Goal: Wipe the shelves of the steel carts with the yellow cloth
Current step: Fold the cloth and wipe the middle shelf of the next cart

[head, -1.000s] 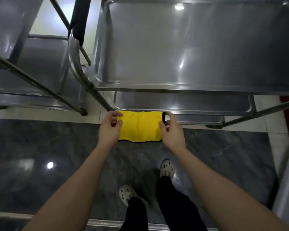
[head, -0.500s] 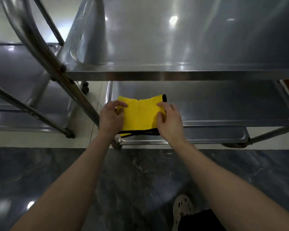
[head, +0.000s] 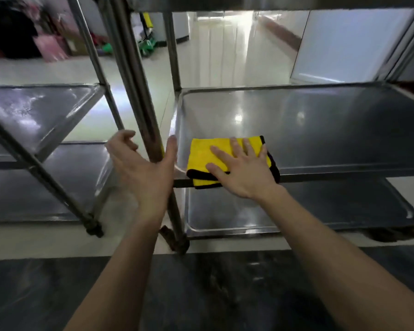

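- Here, a person's right hand (head: 243, 172) lies flat, fingers spread, pressing down on the folded yellow cloth (head: 204, 154) at the near left corner of the middle shelf (head: 320, 130) of a steel cart.
- The cloth, yellow with a black trim, shows to the left of that hand and beyond its fingertips; its near fold hangs just over the shelf's front rim, and a black edge shows to the right of the hand.
- The left hand (head: 142, 170) is open, palm facing the right hand, fingers loosely curled, and holds nothing; it sits around the cart's upright post (head: 139, 91), thumb on one side and fingers on the other, though whether it touches the steel cannot be told.
- Below the right hand, the cart's lower shelf (head: 308, 211) stands bare and shiny.
- To the left of the left hand, a second steel cart (head: 41, 111) shows two shelves of its own, just beside the first.
- Beyond both hands, a pale corridor floor (head: 220, 53) runs off, bright with glare.
- Nearest the camera, both bare forearms reach over dark marbled flooring (head: 201, 295).
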Available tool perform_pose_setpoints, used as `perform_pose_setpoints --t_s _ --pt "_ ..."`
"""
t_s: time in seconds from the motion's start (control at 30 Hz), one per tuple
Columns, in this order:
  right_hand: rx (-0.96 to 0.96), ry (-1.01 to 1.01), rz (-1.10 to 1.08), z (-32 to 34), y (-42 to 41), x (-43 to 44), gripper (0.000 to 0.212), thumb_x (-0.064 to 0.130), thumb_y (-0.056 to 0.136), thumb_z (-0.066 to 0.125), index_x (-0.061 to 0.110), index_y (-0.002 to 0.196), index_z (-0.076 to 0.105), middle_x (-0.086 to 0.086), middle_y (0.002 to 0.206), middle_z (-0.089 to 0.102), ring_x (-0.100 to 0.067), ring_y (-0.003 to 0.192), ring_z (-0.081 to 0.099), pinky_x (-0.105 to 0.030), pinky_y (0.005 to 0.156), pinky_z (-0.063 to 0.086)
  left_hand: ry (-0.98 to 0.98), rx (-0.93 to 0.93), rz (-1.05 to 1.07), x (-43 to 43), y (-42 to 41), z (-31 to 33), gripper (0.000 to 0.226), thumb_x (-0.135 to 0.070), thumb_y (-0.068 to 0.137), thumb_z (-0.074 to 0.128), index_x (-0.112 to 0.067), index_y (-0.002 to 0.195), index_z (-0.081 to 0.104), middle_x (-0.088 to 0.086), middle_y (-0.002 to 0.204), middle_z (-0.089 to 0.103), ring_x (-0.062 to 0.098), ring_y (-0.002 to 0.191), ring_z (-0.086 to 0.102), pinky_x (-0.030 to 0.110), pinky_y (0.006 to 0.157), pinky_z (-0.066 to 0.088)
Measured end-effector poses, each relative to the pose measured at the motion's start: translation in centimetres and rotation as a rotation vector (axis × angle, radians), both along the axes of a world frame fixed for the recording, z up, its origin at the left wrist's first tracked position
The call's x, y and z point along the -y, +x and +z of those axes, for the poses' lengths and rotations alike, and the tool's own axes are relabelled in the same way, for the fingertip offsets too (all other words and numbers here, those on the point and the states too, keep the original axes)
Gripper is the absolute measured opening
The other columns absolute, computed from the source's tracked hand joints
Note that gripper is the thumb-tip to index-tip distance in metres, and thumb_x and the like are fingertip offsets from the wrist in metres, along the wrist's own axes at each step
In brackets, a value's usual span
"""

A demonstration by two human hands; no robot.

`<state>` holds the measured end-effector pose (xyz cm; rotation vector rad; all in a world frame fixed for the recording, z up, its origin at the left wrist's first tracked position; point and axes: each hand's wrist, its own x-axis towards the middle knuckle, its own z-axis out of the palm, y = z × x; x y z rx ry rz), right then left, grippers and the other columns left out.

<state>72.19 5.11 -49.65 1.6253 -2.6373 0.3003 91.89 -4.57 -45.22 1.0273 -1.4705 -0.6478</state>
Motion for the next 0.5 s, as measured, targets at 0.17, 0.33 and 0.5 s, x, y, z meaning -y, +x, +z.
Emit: perform_pose_setpoints --t_s 0.17,0.33,0.5 --pt "0.016 0.066 -0.019 0.8 0.9 1.3 0.085 0.096 0.086 -0.005 0.061 0.162 0.003 -0.007 0.180 0.002 -0.041 0.164 -0.001 -0.079 0.120 -0.007 0.325 -0.116 -0.296 4.2 -1.2 0.2 0.078 -0.067 0.087 0.072 0.008 0.073 0.051 0.035 0.069 0.056 0.025 0.058 0.056 0.059 0.063 0.057" --pt "-0.034 0.037 -0.043 1.0 2.8 4.8 0.083 0.094 0.089 -0.001 0.059 0.163 0.014 -0.009 0.179 0.012 -0.041 0.164 0.008 -0.077 0.122 -0.001 0.282 -0.174 -0.206 7.2 -0.5 0.3 0.053 -0.057 0.083 0.070 -0.012 0.060 0.052 0.018 0.057 0.054 0.023 0.055 0.054 0.057 0.060 0.056" --pt "-0.053 0.027 -0.039 0.9 3.7 9.3 0.082 0.091 0.090 0.003 0.057 0.163 0.017 -0.010 0.178 0.013 -0.042 0.163 0.010 -0.077 0.122 0.000 0.306 -0.205 -0.248 11.4 0.5 0.3 0.042 -0.044 0.083 0.071 -0.017 0.062 0.047 0.015 0.059 0.044 0.026 0.056 0.047 0.051 0.054 0.046"
